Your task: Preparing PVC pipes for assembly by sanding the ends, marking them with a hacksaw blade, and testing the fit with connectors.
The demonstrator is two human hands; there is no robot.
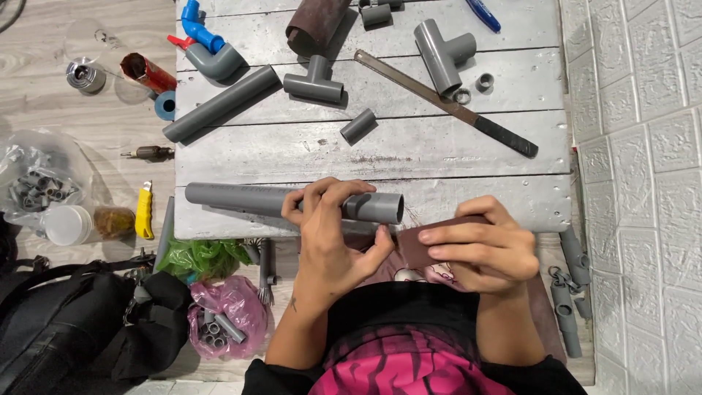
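Nearest me, my left hand (pixel 329 230) has its grip wrapped around the grey pipe (pixel 292 202), which lies along the front edge of the tabletop (pixel 380 150), its open end pointing right. My right hand (pixel 479 245) pinches a folded brown abrasive sheet (pixel 413 245) just beside that end. I judge it best to clamp the pipe firmly and work the sheet evenly around the rim. The wall (pixel 643 183) crowds the right side, so there is little room there. Farther off lie a short coupling (pixel 357 126), a T-fitting (pixel 314 83) and a hacksaw blade (pixel 439 99), with bare boards between.
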